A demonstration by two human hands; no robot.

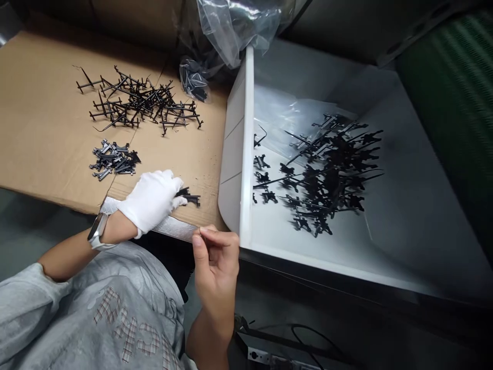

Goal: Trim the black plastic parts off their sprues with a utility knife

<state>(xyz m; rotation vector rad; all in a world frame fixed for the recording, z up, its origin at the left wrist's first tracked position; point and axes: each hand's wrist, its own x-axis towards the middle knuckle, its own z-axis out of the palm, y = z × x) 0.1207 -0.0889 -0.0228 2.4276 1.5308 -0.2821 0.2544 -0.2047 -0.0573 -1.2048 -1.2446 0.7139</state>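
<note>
My left hand (152, 199), in a white glove, is closed around a small bundle of black plastic parts (190, 198). The ends of the bundle stick out past the fingertips, low over the cardboard near its front edge. Bare and raised just in front of that edge, my right hand (217, 257) pinches something thin between thumb and forefinger, too small to name. A small pile of loose black plastic parts (114, 158) lies left of my gloved hand. Behind it spreads a larger heap of thin, branched black plastic sprues (142, 100).
Cardboard (46, 128) covers the work surface. To the right stands a white bin (247, 154) whose tall wall borders the cardboard. Many black parts on sprues (331, 174) lie inside it. A clear bag of dark parts (193, 79) and crumpled plastic film (239, 28) are at the back.
</note>
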